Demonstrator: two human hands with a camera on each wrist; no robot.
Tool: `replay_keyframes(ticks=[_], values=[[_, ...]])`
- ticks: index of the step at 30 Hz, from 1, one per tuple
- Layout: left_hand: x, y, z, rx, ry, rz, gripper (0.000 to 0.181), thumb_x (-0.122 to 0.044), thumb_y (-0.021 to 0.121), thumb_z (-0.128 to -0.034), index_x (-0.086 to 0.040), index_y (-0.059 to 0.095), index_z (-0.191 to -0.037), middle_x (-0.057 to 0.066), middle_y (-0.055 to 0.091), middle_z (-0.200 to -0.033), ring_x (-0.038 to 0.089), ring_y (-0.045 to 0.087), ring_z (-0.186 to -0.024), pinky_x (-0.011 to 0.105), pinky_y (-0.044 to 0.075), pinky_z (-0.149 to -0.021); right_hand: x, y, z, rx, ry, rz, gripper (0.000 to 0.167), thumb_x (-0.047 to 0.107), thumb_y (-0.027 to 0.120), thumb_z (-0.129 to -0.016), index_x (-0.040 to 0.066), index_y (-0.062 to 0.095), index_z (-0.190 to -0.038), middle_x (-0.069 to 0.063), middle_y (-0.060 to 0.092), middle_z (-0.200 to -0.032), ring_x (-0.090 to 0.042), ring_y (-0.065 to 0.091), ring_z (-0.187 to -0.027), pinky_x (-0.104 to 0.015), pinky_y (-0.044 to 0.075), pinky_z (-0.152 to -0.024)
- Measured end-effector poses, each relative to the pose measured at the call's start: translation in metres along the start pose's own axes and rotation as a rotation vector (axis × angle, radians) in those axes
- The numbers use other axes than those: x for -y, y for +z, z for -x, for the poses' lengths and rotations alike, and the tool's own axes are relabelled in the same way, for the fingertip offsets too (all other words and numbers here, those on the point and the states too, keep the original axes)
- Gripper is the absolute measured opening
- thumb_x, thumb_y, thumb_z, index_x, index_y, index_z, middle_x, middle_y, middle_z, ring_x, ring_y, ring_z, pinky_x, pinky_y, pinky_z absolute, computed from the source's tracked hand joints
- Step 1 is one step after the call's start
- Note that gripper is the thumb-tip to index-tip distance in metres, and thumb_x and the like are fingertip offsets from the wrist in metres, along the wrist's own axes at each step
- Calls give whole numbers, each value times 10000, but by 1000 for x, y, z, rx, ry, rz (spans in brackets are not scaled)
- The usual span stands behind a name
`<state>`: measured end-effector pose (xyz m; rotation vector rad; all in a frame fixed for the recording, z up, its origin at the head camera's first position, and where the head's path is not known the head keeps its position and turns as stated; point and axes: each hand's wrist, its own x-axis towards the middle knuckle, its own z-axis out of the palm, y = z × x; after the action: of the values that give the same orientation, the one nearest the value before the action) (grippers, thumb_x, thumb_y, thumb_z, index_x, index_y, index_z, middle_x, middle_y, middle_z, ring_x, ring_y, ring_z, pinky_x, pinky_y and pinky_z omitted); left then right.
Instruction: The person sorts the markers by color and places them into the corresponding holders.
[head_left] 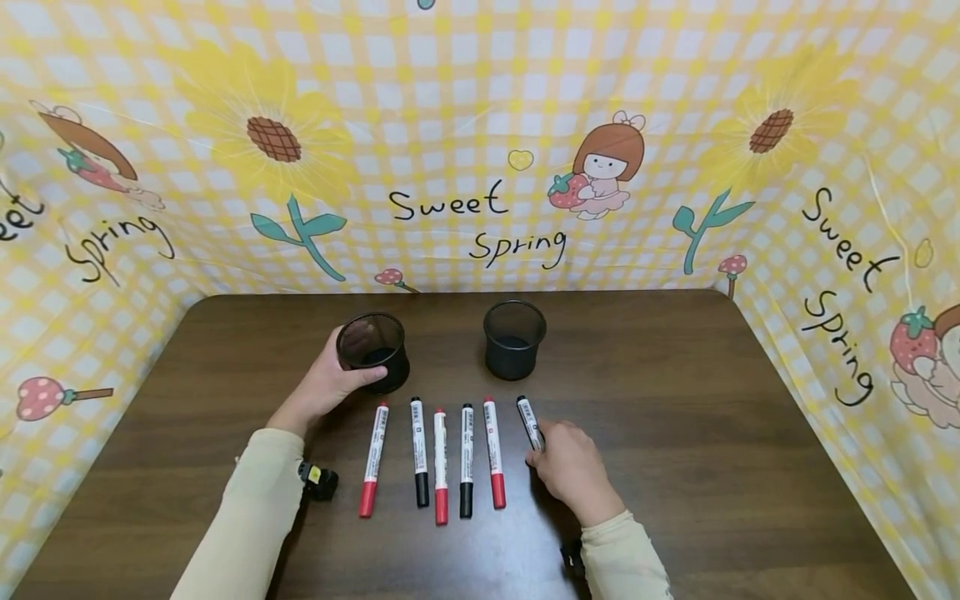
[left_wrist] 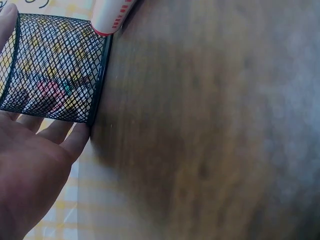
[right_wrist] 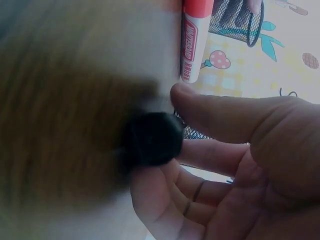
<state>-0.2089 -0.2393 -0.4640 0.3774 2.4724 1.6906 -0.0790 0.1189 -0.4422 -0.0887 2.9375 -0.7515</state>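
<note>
My left hand (head_left: 326,382) grips the left black mesh pen cup (head_left: 396,375), thumb across its near side and fingers round its far left side. In the left wrist view the cup's mesh wall (left_wrist: 55,67) lies against the fingers. My right hand (head_left: 576,468) holds the rightmost marker (head_left: 527,414), white-bodied with a black end, between thumb and fingers. Its black cap (right_wrist: 155,139) faces the right wrist camera, and the hand covers its near part in the head view. Left of it lies a red-capped marker (head_left: 492,446).
A second black mesh pen cup (head_left: 513,360) stands upright at the back middle. Between the hands, a black-capped marker (head_left: 467,454), a red-capped one (head_left: 441,458) and others lie in a row on the brown table (head_left: 712,433). Patterned yellow cloth (head_left: 480,108) rises behind the table.
</note>
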Motion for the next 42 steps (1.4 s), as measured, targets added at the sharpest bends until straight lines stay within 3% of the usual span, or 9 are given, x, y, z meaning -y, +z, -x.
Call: replay_keyframes(ticks=[8, 21, 25, 34, 42], values=[[-6, -2, -3, 37, 39, -54, 849, -135, 797, -891, -5, 259, -1534, 228, 385, -1510, 386, 351, -1403, 565, 260, -1131, 3, -3, -1, -15, -19, 13, 179, 70, 814, -830, 63, 672, -938, -30, 521, -735, -235, 564, -718, -451, 500, -645], [-2, -6, -5, 72, 62, -35, 770, -69, 793, -878, 38, 323, -1479, 253, 428, -1472, 402, 386, -1382, 555, 269, -1126, 0, -4, 0, -9, -45, -32, 327, 21, 747, -846, 37, 678, -1165, -49, 615, -834, -220, 567, -752, -441, 502, -689], [-2, -6, -5, 64, 56, -42, 781, -87, 802, -873, 32, 323, -1479, 251, 429, -1472, 397, 386, -1385, 551, 267, -1130, 1, -8, -1, -22, -63, -77, 355, 20, 731, -854, 41, 670, -1203, -63, 642, -876, -229, 558, -763, -435, 492, -704], [-2, -7, -5, 51, 70, -76, 794, -118, 818, -864, 29, 334, -1476, 250, 454, -1456, 398, 408, -1366, 562, 277, -1123, 10, -16, -8, -47, -61, -244, 398, 62, 722, -908, 97, 644, -1297, -7, 522, -740, -172, 488, -648, -336, 442, -580], [1, -6, -4, 41, 72, -59, 774, -99, 816, -864, 25, 351, -1469, 246, 467, -1449, 396, 420, -1357, 554, 277, -1125, 22, -21, -15, -82, -146, -363, 360, 58, 728, -908, 149, 628, -1241, 4, 544, -755, -169, 500, -636, -334, 461, -546]])
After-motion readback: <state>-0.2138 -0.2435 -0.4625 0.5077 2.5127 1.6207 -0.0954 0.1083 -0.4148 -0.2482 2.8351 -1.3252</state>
